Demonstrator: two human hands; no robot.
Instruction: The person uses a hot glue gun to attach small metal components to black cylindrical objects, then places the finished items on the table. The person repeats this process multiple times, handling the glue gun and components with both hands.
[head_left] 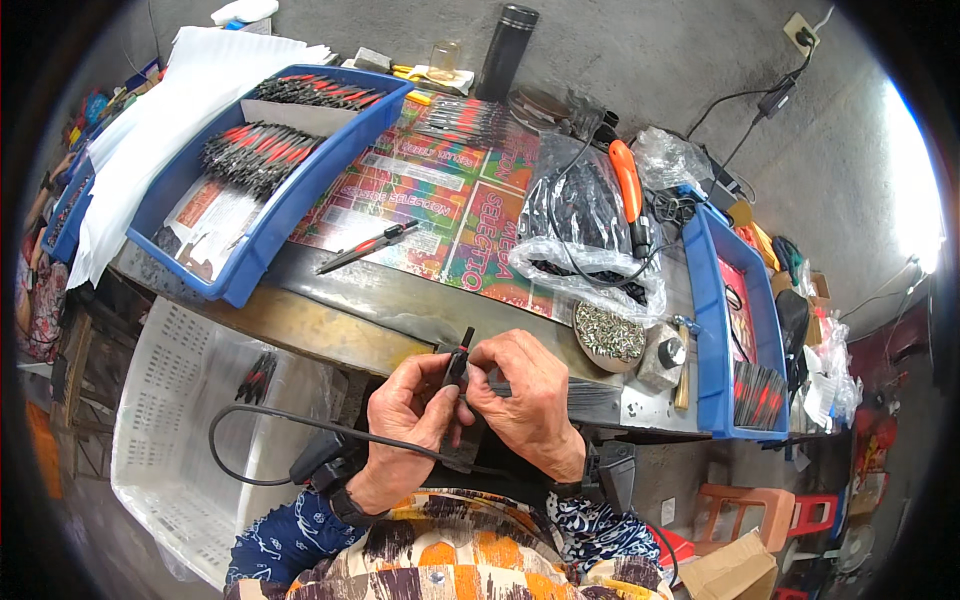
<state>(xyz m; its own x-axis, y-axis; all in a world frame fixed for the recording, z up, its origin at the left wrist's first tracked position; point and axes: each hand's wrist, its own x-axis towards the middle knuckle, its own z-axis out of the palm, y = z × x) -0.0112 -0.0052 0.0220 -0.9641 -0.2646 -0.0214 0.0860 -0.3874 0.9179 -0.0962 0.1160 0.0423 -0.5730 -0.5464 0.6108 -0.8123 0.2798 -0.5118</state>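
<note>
In front of my body, at the table's near edge, my left hand (415, 405) pinches a slim black part (457, 366) between thumb and fingers, its narrow end pointing up. My right hand (525, 390) is closed beside it, fingertips pressed together close to the part. Whatever the right fingers hold is too small to name. Ahead on the table lies a black-and-red tool like a drawing compass (368, 247). To the right of my hands stands a round bowl of small metal screws (610, 338).
A blue tray (235, 290) of black-and-red tools stands left; another blue tray (708, 330) is right. An orange electric screwdriver (625, 180) stands by a plastic bag of black parts (565, 200). A white crate (180, 440) sits below left. A black cable (330, 425) crosses my left wrist.
</note>
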